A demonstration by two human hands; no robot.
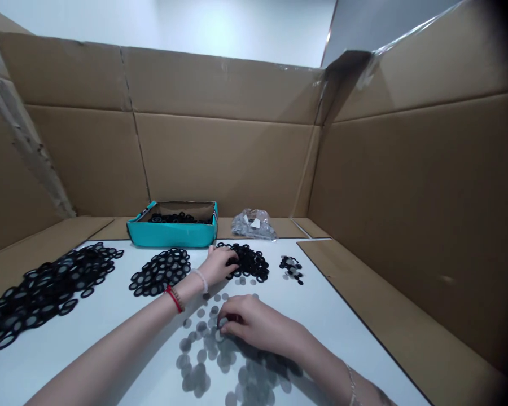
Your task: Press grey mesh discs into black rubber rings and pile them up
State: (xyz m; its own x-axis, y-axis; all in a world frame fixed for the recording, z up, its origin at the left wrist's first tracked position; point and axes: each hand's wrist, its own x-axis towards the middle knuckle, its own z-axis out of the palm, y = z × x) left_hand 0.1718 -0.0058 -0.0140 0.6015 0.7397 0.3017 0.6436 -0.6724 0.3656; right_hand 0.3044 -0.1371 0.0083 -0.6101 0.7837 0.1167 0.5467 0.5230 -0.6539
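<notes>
My left hand [220, 265] reaches over the left edge of a pile of small black rings [252, 262]. Its thumb and index finger are parted, and dark rings show in the gap between them. Nearer to me, my right hand [249, 318] is closed in a pinch, with what looks like a small grey translucent disc [223, 322] between thumb and fingertip. Many similar loose discs [197, 380] are scattered on the white tabletop [152, 355] around and below this hand, some overlapping.
Two more groups of black rings lie leftward: a middle pile [161, 272] and a large spread [46, 293]. A small cluster of dark pieces [292, 268] sits at right. Behind stand a teal box [171, 234] holding rings and a clear plastic bag [254, 224]. Cardboard walls [224, 158] surround the table.
</notes>
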